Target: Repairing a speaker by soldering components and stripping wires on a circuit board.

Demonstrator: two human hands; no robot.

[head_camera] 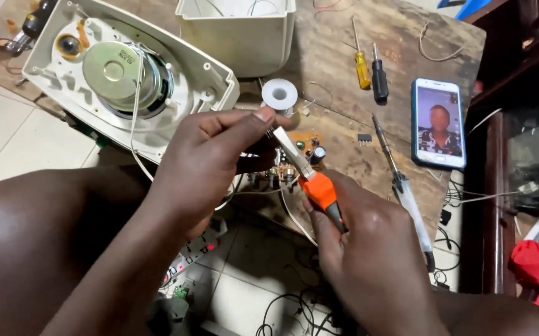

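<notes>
Two hands at work: your right hand [369, 249] grips the soldering iron [310, 174]; left hand [210, 165] fingers pinch the circuit board [303, 146], casing [126, 74] open.

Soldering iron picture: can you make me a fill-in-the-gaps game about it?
1. The right hand holds a soldering iron with an ______ grip.
2. The left hand pinches the small brown ______ board.
3. Beside the yellow screwdriver lies another screwdriver with a ______ handle.
4. The phone lies on the wooden board with its screen facing ______.

Missing words: orange; circuit; black; up
</notes>
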